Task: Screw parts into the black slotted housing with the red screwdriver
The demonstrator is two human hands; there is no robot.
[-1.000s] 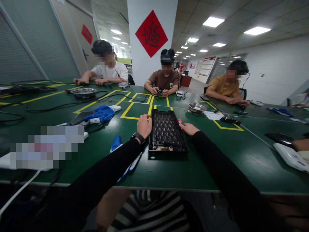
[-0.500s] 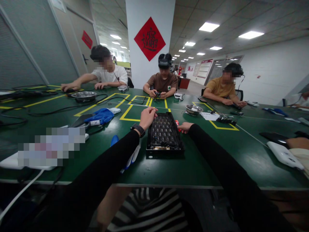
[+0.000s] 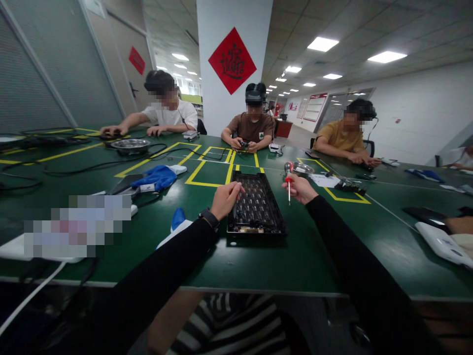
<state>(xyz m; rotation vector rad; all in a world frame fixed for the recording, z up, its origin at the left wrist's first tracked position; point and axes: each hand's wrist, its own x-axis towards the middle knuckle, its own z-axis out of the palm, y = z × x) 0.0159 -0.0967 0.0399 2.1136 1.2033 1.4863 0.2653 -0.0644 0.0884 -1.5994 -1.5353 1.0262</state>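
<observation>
Right hand (image 3: 301,189) closed around a screwdriver (image 3: 288,170), just right of the casing and raised beside it. Handle smooth, bulbous, glossy, in red and a darker tone; shaft slim, straight, bright metal. Long axis nearly upright in view: butt end up, tip down. Cannot tell whether the tip meets the table.

Casing (image 3: 258,197): black, rigid, a shallow rectangular tray, apparently plastic, with a raised rim and small projections at the far corners. Floor patterned with rows of short, silvery glints; a pale, brassy strip (image 3: 251,230) lies along the near end. Lies flat, open face up, long axis running away from the wearer, near short end toward the body.

Left hand (image 3: 226,199) over the casing's left long side, fingers bent and bunched toward the interior; cannot tell whether anything is pinched there. Dark wristwatch (image 3: 209,217) on that wrist, above a matte black sleeve.

Tabletop (image 3: 314,261) green, smooth, faintly reflective, marked with yellow tape (image 3: 207,185). Left of the casing, a crumpled blue-and-white fabric glove (image 3: 158,177). Beyond the right hand, a shiny round metal bowl (image 3: 303,168), partly hidden.
</observation>
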